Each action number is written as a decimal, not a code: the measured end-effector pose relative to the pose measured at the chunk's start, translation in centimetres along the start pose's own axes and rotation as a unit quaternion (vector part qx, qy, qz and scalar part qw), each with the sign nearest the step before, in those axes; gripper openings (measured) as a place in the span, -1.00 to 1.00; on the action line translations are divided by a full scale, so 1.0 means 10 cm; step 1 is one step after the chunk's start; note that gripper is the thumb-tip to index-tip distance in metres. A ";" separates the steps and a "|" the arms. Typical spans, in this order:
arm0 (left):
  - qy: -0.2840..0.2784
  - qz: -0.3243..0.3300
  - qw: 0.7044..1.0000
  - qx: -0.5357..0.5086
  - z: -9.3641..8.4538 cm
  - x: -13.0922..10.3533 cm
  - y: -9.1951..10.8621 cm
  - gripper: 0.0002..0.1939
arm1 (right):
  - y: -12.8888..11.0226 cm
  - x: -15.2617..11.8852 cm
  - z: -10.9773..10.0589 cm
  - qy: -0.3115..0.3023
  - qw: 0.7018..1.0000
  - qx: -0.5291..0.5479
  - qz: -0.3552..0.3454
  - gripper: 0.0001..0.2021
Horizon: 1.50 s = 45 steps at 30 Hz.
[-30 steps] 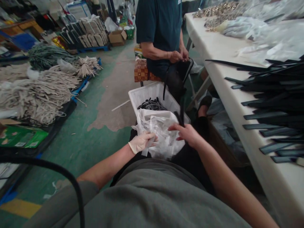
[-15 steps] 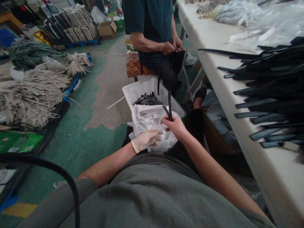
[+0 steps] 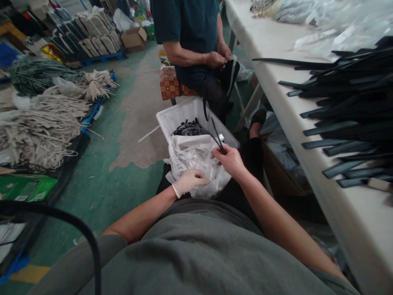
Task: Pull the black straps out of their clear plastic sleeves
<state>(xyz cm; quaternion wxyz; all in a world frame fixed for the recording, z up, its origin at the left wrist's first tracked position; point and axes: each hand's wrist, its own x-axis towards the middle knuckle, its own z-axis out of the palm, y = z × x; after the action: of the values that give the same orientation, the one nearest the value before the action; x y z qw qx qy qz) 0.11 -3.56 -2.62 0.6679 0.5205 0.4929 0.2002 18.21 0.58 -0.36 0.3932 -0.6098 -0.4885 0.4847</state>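
My right hand (image 3: 229,159), bare, pinches a black strap (image 3: 218,137) between thumb and fingers. Two narrow ends of the strap stick up above the grip. On my lap lies a white plastic bag (image 3: 196,153), crumpled, with clear plastic at its near side. My left hand (image 3: 190,181) wears a pale thin glove and rests over the near part of this bag. Its thumb and forefinger are stretched out and slightly apart; the other fingers are partly hidden. Beyond the bag a white plastic bin (image 3: 164,119) contains a heap of black straps (image 3: 190,128).
A long white table (image 3: 276,102) on the right bears many black straps (image 3: 346,110) and plastic bags. Opposite sits a co-worker (image 3: 190,41), handling a dark piece. Bundles of beige cord (image 3: 39,131) lie on the left. An open carton (image 3: 282,164) stands beneath the table.
My left hand has turned palm-down over the bag, its fingers lower. The strap in my right hand has turned edge-on, its ends leaning left. The co-worker's dark piece has shifted.
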 end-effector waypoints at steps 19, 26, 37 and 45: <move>0.022 -0.075 0.971 -0.226 0.14 0.19 0.10 -0.62 | 0.09 0.02 0.05 0.006 0.999 0.046 0.018 -0.81; -0.078 -0.122 0.964 -0.221 0.13 0.04 0.06 -0.59 | 0.12 0.03 0.01 0.013 0.999 0.045 0.003 -0.82; -0.124 -0.119 0.973 -0.156 0.17 -0.08 0.01 -0.71 | 0.12 0.01 -0.01 0.034 0.998 0.059 -0.008 -0.80; -0.122 -0.121 0.972 -0.163 0.20 -0.14 0.02 -0.67 | 0.19 0.02 0.01 0.015 0.999 0.044 0.001 -0.81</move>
<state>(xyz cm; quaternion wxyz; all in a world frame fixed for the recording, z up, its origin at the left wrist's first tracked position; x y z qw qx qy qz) 1.32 -5.55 -1.90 0.8180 0.3617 0.4276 0.1309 18.50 0.41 -2.24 0.4260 -0.5997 -0.4603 0.4970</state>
